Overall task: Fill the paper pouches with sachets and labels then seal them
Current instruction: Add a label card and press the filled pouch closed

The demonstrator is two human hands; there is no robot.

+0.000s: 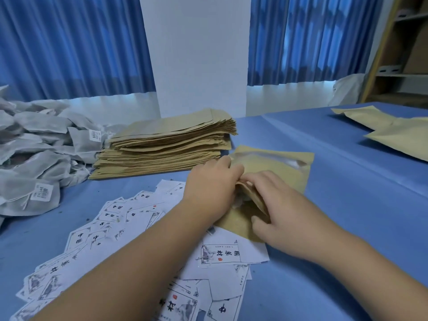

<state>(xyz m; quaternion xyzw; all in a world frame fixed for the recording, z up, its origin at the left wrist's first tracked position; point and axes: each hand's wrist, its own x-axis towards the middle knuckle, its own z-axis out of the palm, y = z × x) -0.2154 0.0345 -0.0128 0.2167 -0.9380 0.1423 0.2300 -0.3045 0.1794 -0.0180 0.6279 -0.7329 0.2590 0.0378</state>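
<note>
1. A person's left hand (208,186) and right hand (278,212) meet over a brown pouch (291,173). It lies flat on the blue desk (359,181), near corner resting on the labels (111,228), clear window at the far end.
2. Both hands grip the pouch's near lip. The right thumb and fingers (261,181) pinch the lifted edge, and the left fingers curl in against it from the other side. Something pale shows between the hands; whether it is a sachet or lining cannot be told.
3. The step appears to be work at the pouch's mouth, either loading or closing it. Done well, that means pushing the contents fully clear of the lip and lining the two edges up square. Firm pressure should then run along the whole strip from one side to the other, leaving no gap.
4. Supplies lie to the left. There is a heap of grey sachets (34,147) and a stack (166,144) of empty pouches just behind the left hand. The printed labels are scattered under both forearms.
5. Well apart, at far right, lie the far pouches (398,135).
6. Behind the desk, blue curtains (69,42) hang either side of a white pillar (196,54). A shelf (405,54) stands at the right edge.
</note>
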